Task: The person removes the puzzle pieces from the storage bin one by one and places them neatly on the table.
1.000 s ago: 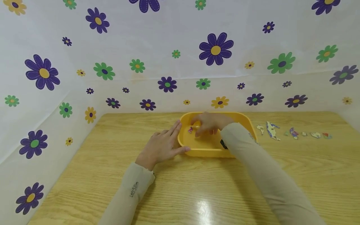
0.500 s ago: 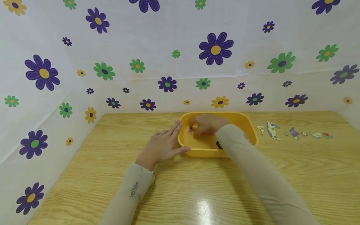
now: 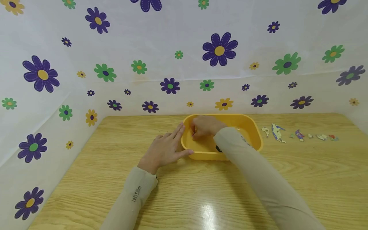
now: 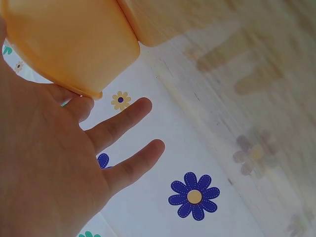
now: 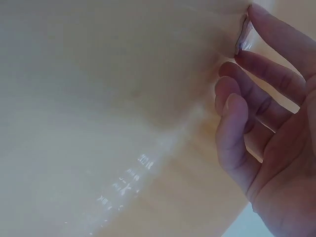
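Note:
A yellow plastic tub (image 3: 205,156) stands at the back of the table. My left hand (image 3: 163,150) rests against its left side with mostly straight fingers, the thumb on the near left corner; the left wrist view has the fingertips touching the tub rim (image 4: 54,81). Inside the tub, at its left end, is my right hand (image 3: 205,125). Seen from the right wrist, the right hand (image 5: 266,98) pinches a small flat piece with a purplish, thin edge (image 5: 242,35) between thumb and index fingertips, close to the tub's surface. The other fingers are curled. From the head view this piece is mostly hidden.
Right of the tub, several small irregular flat pieces lie in a row, among them a long pale one (image 3: 278,132), a purple one (image 3: 299,135) and a reddish one (image 3: 333,137). A white flower-print cloth (image 3: 187,70) rises behind the wooden table (image 3: 115,143).
My right hand has moved left and down inside the tub, closing its fingertips at the small purplish piece. The left hand has stayed on the tub's side.

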